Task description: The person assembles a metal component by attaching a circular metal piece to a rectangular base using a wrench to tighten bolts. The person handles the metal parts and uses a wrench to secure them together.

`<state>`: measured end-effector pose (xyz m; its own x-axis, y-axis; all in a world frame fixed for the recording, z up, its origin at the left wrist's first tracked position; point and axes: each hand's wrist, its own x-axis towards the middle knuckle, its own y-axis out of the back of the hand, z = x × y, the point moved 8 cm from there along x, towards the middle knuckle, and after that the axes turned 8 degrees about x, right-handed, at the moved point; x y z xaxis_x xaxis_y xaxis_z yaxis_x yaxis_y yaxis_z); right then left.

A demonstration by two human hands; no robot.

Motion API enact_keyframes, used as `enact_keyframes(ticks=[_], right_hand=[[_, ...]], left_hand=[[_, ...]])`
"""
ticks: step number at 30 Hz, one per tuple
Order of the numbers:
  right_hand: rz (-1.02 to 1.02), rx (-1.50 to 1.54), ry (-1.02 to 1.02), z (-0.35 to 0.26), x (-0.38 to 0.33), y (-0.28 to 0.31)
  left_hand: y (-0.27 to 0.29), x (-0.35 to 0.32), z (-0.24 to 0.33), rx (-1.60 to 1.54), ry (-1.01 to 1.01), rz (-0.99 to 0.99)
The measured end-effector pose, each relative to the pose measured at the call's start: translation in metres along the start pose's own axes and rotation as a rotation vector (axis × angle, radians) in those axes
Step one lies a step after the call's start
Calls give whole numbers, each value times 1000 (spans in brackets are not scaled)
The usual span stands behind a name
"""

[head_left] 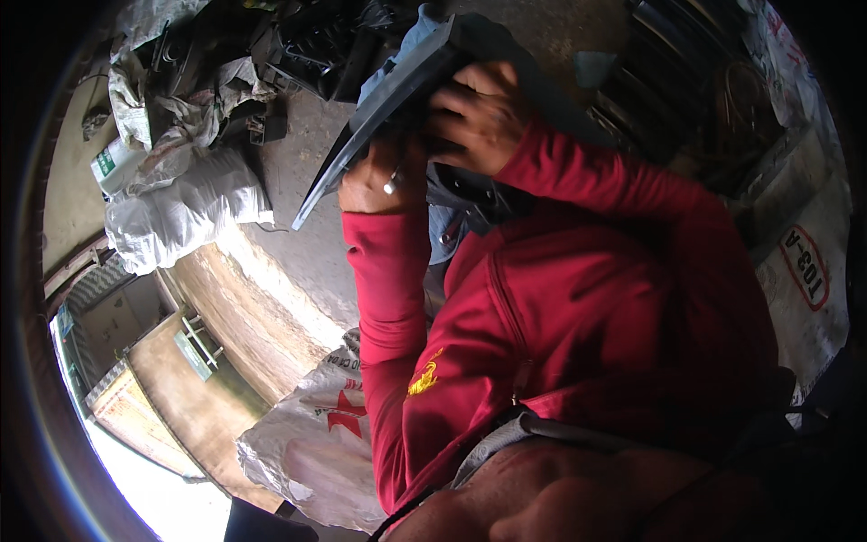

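A dark grey, flat panel with a raised rim (384, 101) stands tilted over my lap, its long edge running down to the left. My right hand (483, 113) is bent against the panel's inner side near the upper end, fingers curled and partly in shadow. Lower down, my left hand (384, 176) is closed close to the same side; the panel and shadow hide most of its fingers. A thin rod with a white tip (390, 187) sticks out of the left hand toward the wrist. What its other end touches is hidden.
White woven sacks (194, 203) lie on the left, with a white container (116, 164) beside them. Dark parts (316, 45) are heaped at the far side. Long dark curved pieces (691, 68) are stacked at the far right. Another printed sack (312, 434) sits close by my left arm.
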<state>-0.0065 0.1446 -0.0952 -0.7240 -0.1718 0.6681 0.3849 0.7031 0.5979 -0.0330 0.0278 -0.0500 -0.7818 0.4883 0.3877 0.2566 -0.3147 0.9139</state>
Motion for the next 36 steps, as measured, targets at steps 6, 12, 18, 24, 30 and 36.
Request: enact_keyframes(ticks=[6, 12, 18, 24, 30, 36], right_hand=[[69, -8, 19, 5, -4, -6], [86, 8, 29, 4, -5, -7], [92, 18, 22, 2, 0, -4], [55, 12, 26, -1, 3, -1], [82, -9, 26, 1, 2, 0], [92, 16, 24, 2, -3, -3]], left_hand=[[-17, -25, -38, -366, 218, 44], [-34, -72, -72, -899, 715, 124], [-1, -52, -46, -585, 629, 92], [-4, -31, -33, -251, 284, 55], [-19, -20, -28, -155, 61, 165], [-41, -76, -66, -954, 798, -12]])
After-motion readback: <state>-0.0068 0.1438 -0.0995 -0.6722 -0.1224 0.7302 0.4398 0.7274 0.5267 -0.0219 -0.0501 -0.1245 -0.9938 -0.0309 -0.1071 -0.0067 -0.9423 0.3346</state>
